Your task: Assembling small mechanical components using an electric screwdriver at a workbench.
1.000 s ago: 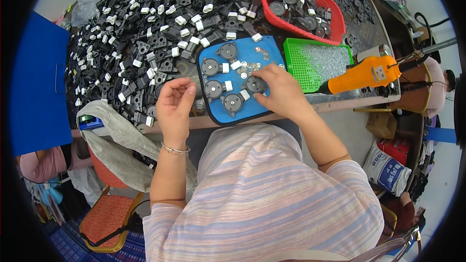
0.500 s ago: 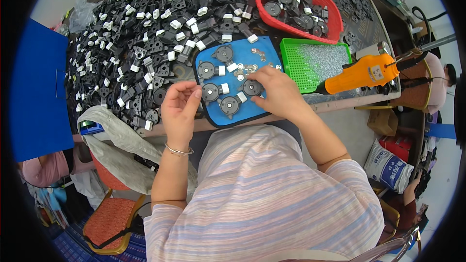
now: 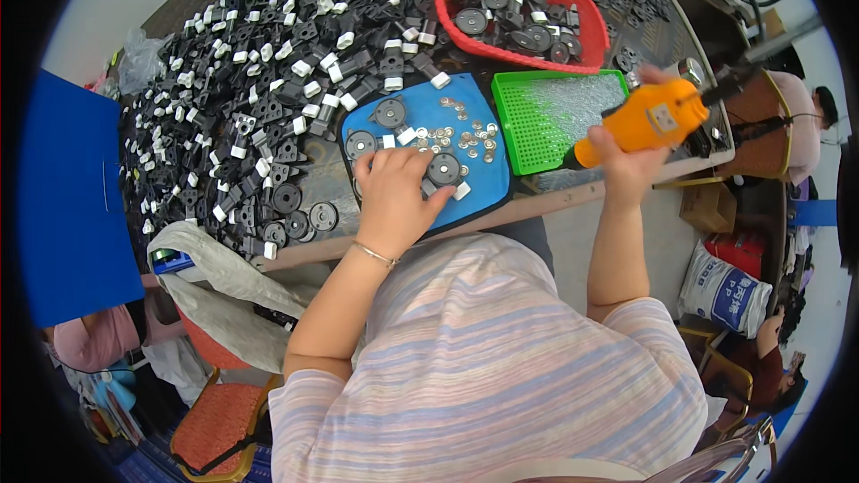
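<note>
My left hand (image 3: 394,195) lies over the near part of a blue mat (image 3: 488,183), its thumb and fingers around a black round part (image 3: 444,169) with a white tip. Other black parts of the kind are partly hidden under that hand; one more round part (image 3: 389,112) sits at the mat's far side. Small metal washer-like pieces (image 3: 474,139) are scattered across the mat. To the right, my right hand (image 3: 629,159) grips an orange power screwdriver (image 3: 658,116), which is tilted with its dark nose toward the green tray.
A green tray (image 3: 528,161) of small silvery pieces stands right of the mat. Behind it is a red basket (image 3: 523,61) of black parts. A large heap of black parts with white tips (image 3: 268,80) covers the table's left and back. Grey cloth (image 3: 215,277) hangs over the front edge.
My right hand has left a round part on the mat and taken hold of the screwdriver. My left hand has come down from beside the mat onto the parts. The view has shifted slightly.
</note>
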Demonstrator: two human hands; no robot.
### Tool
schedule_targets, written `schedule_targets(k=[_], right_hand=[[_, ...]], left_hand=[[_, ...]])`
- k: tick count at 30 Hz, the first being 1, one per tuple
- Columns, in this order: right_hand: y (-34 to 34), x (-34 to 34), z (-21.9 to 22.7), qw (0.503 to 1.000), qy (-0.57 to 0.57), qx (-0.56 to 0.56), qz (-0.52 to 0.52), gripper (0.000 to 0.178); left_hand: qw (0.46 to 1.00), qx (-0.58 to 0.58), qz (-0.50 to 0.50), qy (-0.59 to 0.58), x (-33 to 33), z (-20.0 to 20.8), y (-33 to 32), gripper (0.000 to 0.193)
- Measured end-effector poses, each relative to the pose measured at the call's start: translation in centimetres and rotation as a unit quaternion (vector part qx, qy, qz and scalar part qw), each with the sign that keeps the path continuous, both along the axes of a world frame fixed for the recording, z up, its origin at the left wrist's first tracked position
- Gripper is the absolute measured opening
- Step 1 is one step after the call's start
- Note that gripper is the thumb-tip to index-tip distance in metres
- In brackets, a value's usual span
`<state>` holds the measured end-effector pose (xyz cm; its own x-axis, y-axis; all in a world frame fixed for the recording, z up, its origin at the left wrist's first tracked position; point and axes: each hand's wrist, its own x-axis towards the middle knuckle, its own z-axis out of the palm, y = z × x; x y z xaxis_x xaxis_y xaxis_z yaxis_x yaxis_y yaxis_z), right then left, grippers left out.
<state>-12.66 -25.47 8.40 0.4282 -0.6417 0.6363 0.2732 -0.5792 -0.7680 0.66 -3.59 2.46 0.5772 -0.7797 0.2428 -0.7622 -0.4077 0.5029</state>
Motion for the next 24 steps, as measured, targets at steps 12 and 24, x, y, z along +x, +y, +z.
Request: schedule_targets(k=[12, 24], right_hand=[[-1.9, -0.8, 0.5, 0.971, -0.038, 0.2, 0.128, 0.045], [-3.5, 1.7, -1.8, 0.973, -0.043, 0.168, 0.153, 0.029]], left_hand=[[0.998, 0.045, 0.005, 0.042, -0.8, 0.6, -0.5, 0.038], [0.995, 0.066, -0.031, 0.061, -0.9, 0.3, -1.3, 0.04]])
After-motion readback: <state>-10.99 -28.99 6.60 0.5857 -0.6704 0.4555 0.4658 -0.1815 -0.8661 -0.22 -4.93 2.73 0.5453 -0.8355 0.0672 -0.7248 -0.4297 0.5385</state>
